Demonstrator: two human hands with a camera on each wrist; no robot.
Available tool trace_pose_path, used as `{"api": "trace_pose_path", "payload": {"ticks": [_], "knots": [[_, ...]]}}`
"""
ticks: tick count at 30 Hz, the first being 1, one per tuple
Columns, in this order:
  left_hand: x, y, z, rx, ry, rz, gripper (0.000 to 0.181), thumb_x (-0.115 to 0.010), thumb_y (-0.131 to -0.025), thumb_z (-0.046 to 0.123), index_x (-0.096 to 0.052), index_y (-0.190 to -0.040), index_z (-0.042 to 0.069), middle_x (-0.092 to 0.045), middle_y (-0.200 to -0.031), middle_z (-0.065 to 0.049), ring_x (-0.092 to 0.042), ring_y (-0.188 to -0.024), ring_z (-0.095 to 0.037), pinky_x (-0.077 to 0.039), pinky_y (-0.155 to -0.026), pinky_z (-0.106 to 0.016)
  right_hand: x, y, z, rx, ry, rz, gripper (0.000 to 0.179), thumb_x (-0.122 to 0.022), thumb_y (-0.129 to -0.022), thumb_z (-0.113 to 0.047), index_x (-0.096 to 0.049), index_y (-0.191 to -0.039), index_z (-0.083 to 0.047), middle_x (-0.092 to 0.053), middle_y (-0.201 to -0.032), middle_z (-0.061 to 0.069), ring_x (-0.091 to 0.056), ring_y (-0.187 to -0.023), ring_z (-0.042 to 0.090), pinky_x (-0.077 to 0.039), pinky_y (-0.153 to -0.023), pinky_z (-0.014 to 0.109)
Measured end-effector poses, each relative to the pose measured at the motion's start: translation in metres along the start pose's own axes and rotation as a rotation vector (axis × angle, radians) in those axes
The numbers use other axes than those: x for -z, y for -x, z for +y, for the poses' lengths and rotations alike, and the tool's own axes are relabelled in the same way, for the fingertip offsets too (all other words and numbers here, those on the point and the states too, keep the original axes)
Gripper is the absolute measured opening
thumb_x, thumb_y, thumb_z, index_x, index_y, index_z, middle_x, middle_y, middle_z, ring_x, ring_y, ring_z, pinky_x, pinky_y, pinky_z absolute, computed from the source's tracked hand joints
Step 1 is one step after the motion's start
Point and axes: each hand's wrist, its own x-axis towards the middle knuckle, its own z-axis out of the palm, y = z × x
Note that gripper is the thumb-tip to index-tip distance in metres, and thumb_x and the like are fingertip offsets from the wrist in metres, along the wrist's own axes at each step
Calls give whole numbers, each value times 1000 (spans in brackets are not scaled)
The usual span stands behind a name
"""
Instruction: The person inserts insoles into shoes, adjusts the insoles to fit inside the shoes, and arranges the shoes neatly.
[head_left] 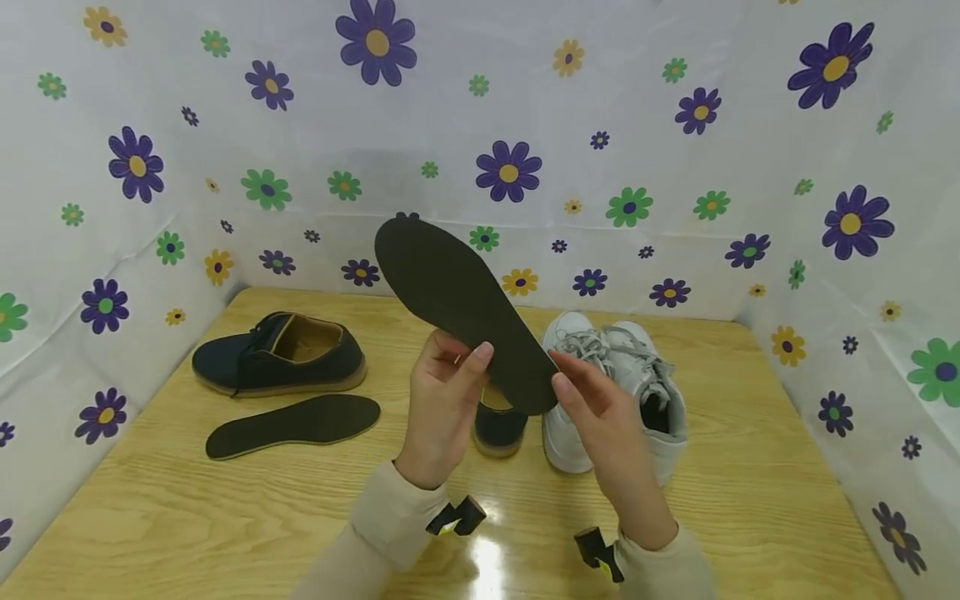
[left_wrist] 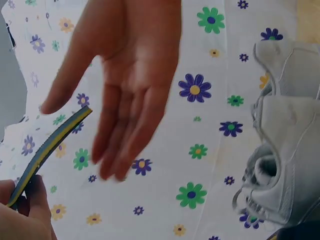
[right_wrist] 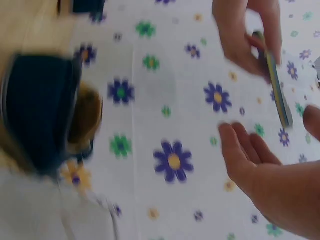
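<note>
A dark insole (head_left: 450, 283), its thin edge banded yellow and grey in the wrist views, is held up above the table, slanting. My left hand (head_left: 442, 408) pinches it by one side near the middle, thumb on the dark face. Beside the heel end is my right hand (head_left: 607, 417), its fingers fairly straight and close to the edge. The left wrist view has that right hand (left_wrist: 132, 80) with fingers extended and parted thumb near the insole's end (left_wrist: 50, 142). Partly hidden behind the hands is a navy shoe (head_left: 501, 432).
Another navy shoe (head_left: 270, 362) stands on the left of the wooden table (head_left: 187, 517), a second dark insole (head_left: 296, 425) lying in front of it. White sneakers (head_left: 573, 333) stand behind my right hand. Flower-printed cloth (head_left: 510, 108) walls in the back and sides.
</note>
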Motion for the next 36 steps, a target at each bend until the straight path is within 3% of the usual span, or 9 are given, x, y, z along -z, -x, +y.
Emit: {"api": "trace_pose_path", "payload": {"ticks": [5, 8, 15, 21, 24, 26, 30, 32, 36], "knots": [[-7, 6, -11, 10, 20, 3, 24, -59, -87, -12, -56, -87, 12, -57, -91, 0, -58, -84, -12, -50, -78, -24, -12, 1, -1, -76, -409, 75, 32, -55, -97, -6, -57, -129, -2, -65, -114, 4, -64, -100, 14, -50, -89, 26], [-8, 8, -15, 15, -34, -1, 25, -58, -87, -13, -57, -86, 12, -58, -88, 1, -59, -83, -11, -50, -78, -23, -14, 2, -1, -95, -524, 110, 24, -57, -95, -2, -67, -115, -11, -68, -103, 1, -67, -90, 11, -53, -79, 24], [12, -7, 4, 3, -313, -43, 21, -60, -90, -5, -53, -104, 9, -58, -96, -2, -57, -90, -17, -50, -82, -28, -2, 3, -5, -87, -500, 171, 25, -59, -93, 0, -75, -99, -19, -71, -96, 0, -68, -85, 11, -54, -77, 25], [41, -29, 48, -196, -605, -28, 44, -67, -85, -7, -47, -123, 0, -53, -119, -10, -50, -112, -22, -45, -91, -30, 24, 3, -15, -80, -397, 91, 28, -58, -93, 1, -75, -101, -20, -71, -97, -1, -68, -89, 11, -53, -79, 25], [52, -30, 68, -313, -922, -200, 63, -76, -77, -5, -46, -133, -1, -50, -132, -10, -45, -123, -22, -40, -99, -33, 38, 4, -18, -58, -329, -5, 31, -56, -94, 2, -75, -103, -21, -72, -98, -1, -68, -91, 12, -54, -78, 25], [54, -28, 75, -371, -1126, -394, 76, -83, -72, 2, -44, -137, 1, -46, -139, -9, -41, -129, -23, -36, -104, -38, 46, 5, -20, -53, -285, -73, 31, -55, -95, 1, -74, -106, -21, -71, -100, -1, -68, -92, 12, -54, -78, 25], [46, -21, 74, -420, -1381, -750, 100, -90, -64, 26, -37, -144, 2, -39, -145, -15, -34, -135, -34, -31, -106, -53, 57, 7, -23, -70, -178, -146, 28, -58, -94, -1, -73, -110, -19, -72, -98, -1, -68, -90, 13, -54, -77, 27], [39, -18, 69, -401, -1465, -830, 105, -91, -62, 34, -35, -145, 2, -37, -146, -16, -33, -135, -36, -31, -103, -58, 60, 8, -24, -88, -119, -157, 27, -60, -93, -1, -73, -109, -19, -72, -96, -1, -68, -88, 13, -54, -76, 27], [31, -12, 61, -283, -1601, -875, 108, -91, -62, 36, -31, -148, 7, -34, -149, -15, -33, -137, -33, -31, -104, -58, 62, 10, -24, -120, -43, -160, 25, -65, -90, -3, -73, -109, -16, -72, -97, -1, -68, -88, 14, -55, -76, 28]]}}
